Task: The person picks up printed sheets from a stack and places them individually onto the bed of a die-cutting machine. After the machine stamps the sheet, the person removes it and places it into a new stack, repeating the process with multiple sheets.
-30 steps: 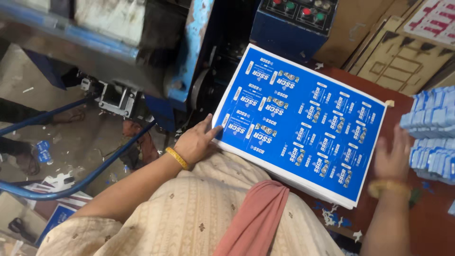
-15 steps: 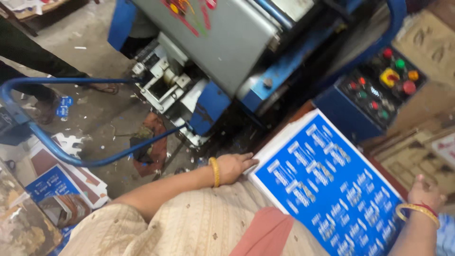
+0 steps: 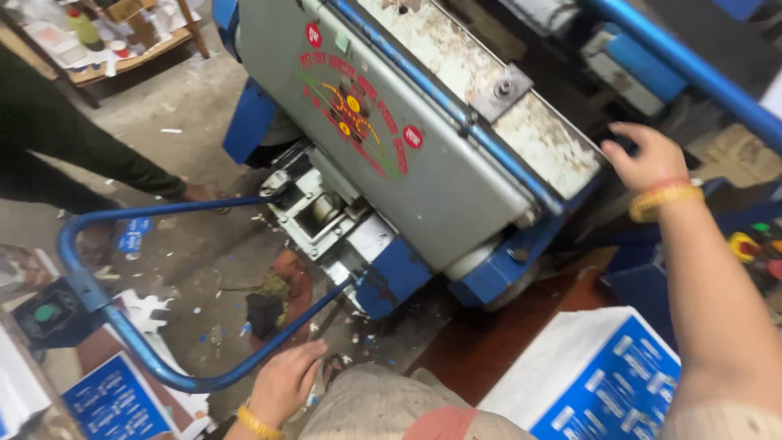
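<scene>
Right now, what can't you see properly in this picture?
- Right hand: its fingertips reach behind the machine, so what they touch is hidden.
- Left hand: it curls by the blue bar; whether it holds the bar is unclear.
- Stack of blue sheets: cut off by the bottom edge and the right arm.
- Another person's arm: the top left edge cuts it off.

We see a wooden shelf [image 3: 122, 49] in the upper left of the frame, with a green bottle [image 3: 84, 24] standing on it. Below it, at the left edge, a bystander's dark-sleeved arm [image 3: 81, 151] reaches down toward the grey concrete floor [image 3: 179, 106], which is littered with white and blue paper scraps [image 3: 151, 314]. A small black box with a green button [image 3: 45, 314] sits at lower left. At the right edge we make out a dark panel with coloured push buttons [image 3: 753, 244].
</scene>
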